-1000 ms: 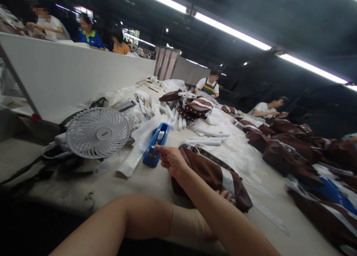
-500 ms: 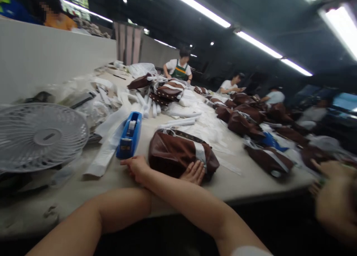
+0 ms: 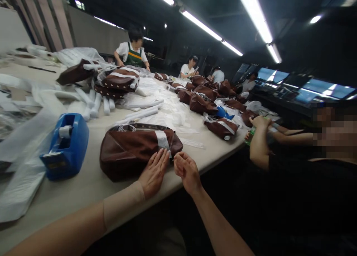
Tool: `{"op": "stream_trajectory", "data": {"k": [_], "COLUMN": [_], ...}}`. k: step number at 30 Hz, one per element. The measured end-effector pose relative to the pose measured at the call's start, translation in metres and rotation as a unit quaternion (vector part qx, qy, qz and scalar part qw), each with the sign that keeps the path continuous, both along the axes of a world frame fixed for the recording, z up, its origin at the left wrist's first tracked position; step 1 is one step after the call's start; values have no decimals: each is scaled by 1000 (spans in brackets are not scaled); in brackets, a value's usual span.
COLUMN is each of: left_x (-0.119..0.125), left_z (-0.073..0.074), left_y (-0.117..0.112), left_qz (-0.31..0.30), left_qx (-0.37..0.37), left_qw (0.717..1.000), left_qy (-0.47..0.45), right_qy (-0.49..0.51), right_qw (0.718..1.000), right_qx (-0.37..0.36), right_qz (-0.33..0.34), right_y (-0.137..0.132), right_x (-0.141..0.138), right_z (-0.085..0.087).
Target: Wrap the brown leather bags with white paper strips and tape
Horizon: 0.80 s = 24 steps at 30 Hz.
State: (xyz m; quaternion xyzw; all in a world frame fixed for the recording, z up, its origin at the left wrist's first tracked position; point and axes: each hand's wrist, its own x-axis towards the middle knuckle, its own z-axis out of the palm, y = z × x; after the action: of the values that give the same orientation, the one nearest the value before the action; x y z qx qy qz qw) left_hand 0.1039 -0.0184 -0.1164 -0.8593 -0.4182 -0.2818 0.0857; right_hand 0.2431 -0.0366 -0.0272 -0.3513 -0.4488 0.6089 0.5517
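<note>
A brown bag (image 3: pixel 131 150) wrapped with a grey-white band lies on the table (image 3: pixel 92 183) in front of me. My left hand (image 3: pixel 154 171) rests flat on the bag's near side, fingers stretched out together. My right hand (image 3: pixel 187 171) is beside it at the bag's right end, fingers curled in a pinch; I cannot make out what they hold. A blue tape dispenser (image 3: pixel 66 146) stands to the left of the bag.
White paper rolls and plastic sheets (image 3: pixel 92 103) cover the left and middle of the table. Several more brown bags (image 3: pixel 200 100) lie farther along. A person in black (image 3: pixel 301 155) sits close on my right; other workers sit at the far end.
My view has swung right. My right hand moved from the tape dispenser to the bag's right end. My left hand stays on the bag.
</note>
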Motion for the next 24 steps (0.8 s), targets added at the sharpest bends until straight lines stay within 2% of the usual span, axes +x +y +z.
{"op": "stream_trajectory", "data": {"k": [3, 6, 9, 13, 18, 20, 24], "left_x": [-2, -4, -4, -4, -3, -2, -1], "left_z": [3, 4, 5, 7, 13, 10, -6], "left_y": [-1, -2, -2, -1, -5, -2, 18], "left_qz": [5, 2, -1, -15, 6, -1, 26], "left_qx": [-3, -9, -5, 2, -21, -26, 24], "left_qw": [1000, 1000, 1000, 1000, 999, 998, 996], "left_qy": [3, -5, -13, -9, 27, 54, 78], "right_qy": [-68, -162, -250, -297, -326, -327, -351], "right_qw": [997, 986, 968, 953, 940, 941, 932], "right_qx": [-34, -35, -14, -16, -33, -23, -30], "right_qz": [-4, 16, -10, -60, -90, -87, -88], "right_y": [16, 26, 34, 45, 52, 58, 86], "right_x": [22, 23, 18, 14, 11, 14, 23], "right_z": [-19, -33, -44, -55, -59, -68, -102]}}
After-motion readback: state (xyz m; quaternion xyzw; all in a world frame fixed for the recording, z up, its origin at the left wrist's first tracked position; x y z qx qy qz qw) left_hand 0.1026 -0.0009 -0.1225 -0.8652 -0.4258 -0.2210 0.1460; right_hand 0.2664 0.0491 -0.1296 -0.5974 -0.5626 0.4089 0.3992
